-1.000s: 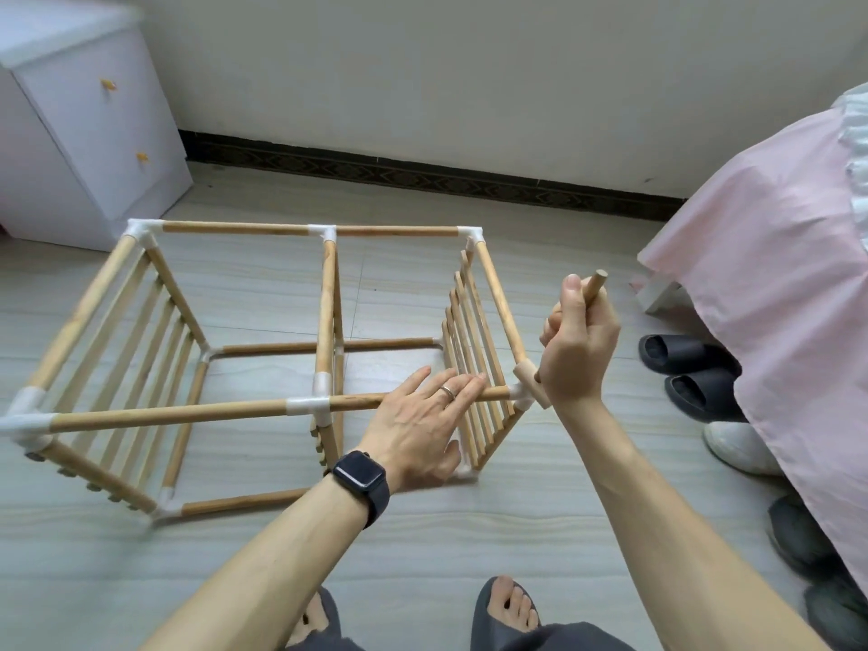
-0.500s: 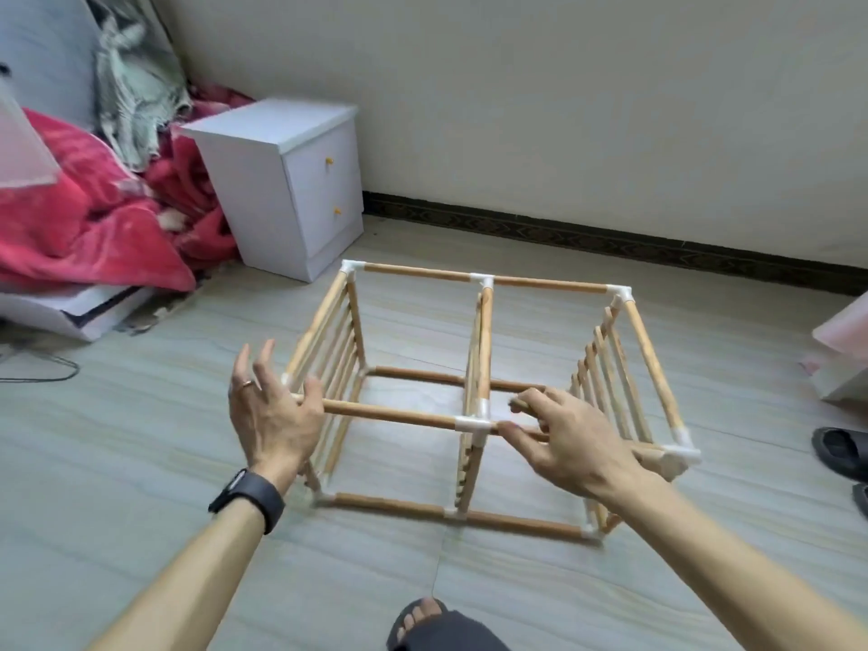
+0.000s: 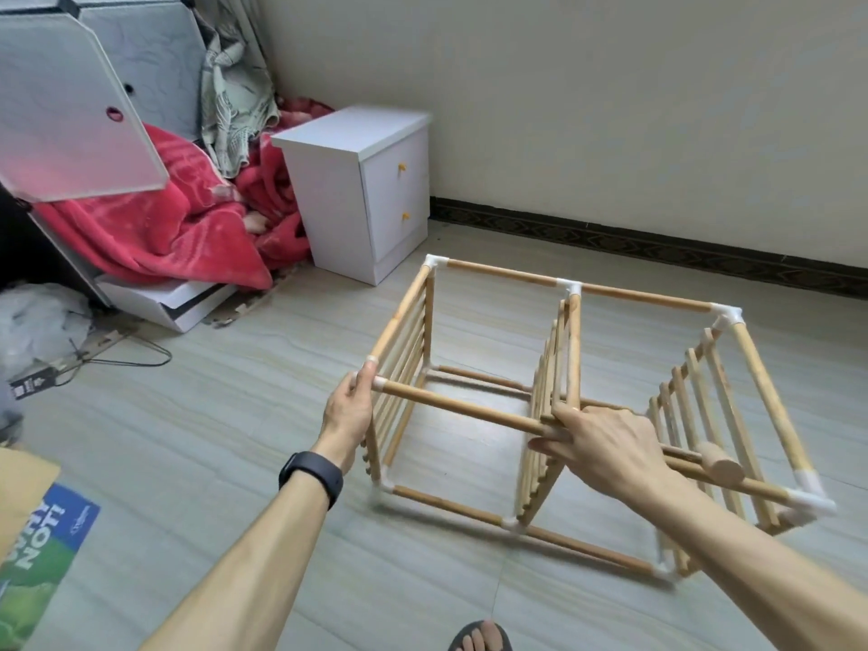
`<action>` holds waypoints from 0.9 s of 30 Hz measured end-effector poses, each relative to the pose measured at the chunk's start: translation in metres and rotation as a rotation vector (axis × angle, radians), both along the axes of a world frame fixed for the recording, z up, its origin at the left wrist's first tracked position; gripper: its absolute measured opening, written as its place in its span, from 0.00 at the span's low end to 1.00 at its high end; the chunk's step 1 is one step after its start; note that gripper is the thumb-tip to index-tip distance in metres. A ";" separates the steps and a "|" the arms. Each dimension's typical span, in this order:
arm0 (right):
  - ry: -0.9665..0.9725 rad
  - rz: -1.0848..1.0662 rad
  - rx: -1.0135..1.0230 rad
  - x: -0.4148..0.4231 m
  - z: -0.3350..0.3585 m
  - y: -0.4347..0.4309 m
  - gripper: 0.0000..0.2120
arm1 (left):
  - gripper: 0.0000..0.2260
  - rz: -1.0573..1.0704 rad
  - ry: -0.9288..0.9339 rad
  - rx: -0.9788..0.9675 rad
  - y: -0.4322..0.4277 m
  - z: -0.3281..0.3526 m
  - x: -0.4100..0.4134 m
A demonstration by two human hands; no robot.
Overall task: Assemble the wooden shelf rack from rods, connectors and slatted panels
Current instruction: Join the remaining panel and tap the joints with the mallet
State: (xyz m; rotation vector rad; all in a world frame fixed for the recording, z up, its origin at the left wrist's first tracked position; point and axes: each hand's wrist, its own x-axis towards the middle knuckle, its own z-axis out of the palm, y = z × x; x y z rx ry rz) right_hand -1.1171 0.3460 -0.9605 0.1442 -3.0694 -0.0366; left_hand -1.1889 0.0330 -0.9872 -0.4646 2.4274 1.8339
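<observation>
The wooden shelf rack [image 3: 455, 407] lies on its side on the floor, built of rods joined by white connectors [image 3: 811, 498]. It holds three slatted panels: left [image 3: 403, 343], middle [image 3: 548, 368] and right [image 3: 695, 406]. My left hand [image 3: 348, 408] grips the near left corner of the frame. My right hand [image 3: 606, 446] lies over the near top rod at the middle connector. A small wooden mallet [image 3: 721, 465] is tucked under its palm, with the head sticking out toward the right.
A white nightstand [image 3: 361, 190] stands by the wall behind the rack's left end. A red blanket [image 3: 155, 227] and a translucent panel [image 3: 65, 110] lie at far left. A printed cardboard box [image 3: 33, 547] sits at bottom left, my sandalled foot [image 3: 479, 639] at the bottom edge.
The view has swung left. My left hand has closed on the rack's near left corner. My right hand, with the mallet, has moved from the right corner to the middle of the near rod.
</observation>
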 end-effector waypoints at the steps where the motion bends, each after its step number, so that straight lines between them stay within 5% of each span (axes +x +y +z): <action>1: 0.029 -0.019 -0.024 0.000 0.005 0.005 0.26 | 0.21 -0.027 0.032 0.005 0.007 0.015 -0.005; 7: 0.223 -0.176 -0.409 0.010 0.035 0.041 0.26 | 0.20 -0.214 0.402 -0.099 0.072 0.152 -0.036; 12: 0.179 -0.347 -0.824 0.030 0.022 0.060 0.19 | 0.24 -0.467 0.624 -0.507 0.157 0.231 -0.032; 16: 0.087 -0.470 -1.017 0.042 -0.017 0.066 0.13 | 0.22 -0.631 0.703 -0.742 0.222 0.223 0.000; 27: -0.060 -0.635 -1.066 0.070 -0.073 0.086 0.12 | 0.20 -0.814 0.880 -0.819 0.285 0.156 0.055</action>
